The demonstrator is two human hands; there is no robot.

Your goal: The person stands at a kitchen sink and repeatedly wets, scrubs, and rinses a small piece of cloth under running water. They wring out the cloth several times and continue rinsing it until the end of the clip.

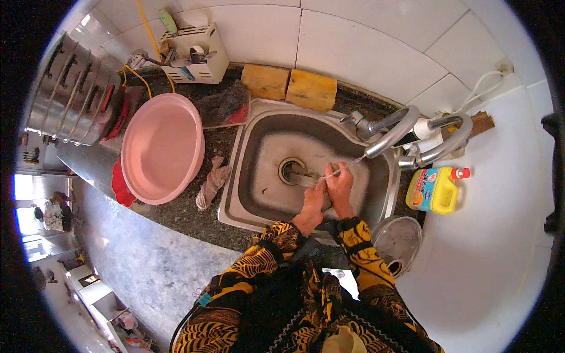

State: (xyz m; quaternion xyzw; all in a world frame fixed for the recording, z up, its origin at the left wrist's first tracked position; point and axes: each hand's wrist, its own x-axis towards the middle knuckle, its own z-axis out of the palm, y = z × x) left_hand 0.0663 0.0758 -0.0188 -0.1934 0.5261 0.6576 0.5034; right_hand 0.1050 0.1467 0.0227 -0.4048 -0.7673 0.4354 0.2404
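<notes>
Both hands are inside the stainless steel sink [270,194], close together under a thin stream of water from the curved metal faucet [386,140]. My left hand [312,203] lies just right of the round drain [291,170]. Beside it, my right hand [341,187] has bent fingers where the water lands. Something greyish shows between the palms, too hidden to name or to tell which hand bears it. Water runs from the hands towards the drain. A small dark scrap lies on the sink floor left of the hands.
Left of the sink are a twisted cloth [212,183], a pink basin [163,150] and a stacked metal steamer [70,90]. Behind are yellow sponge-like pads [311,89] and a utensil holder [196,55]. A yellow detergent bottle [435,189] and a round clear lid [398,240] stand right.
</notes>
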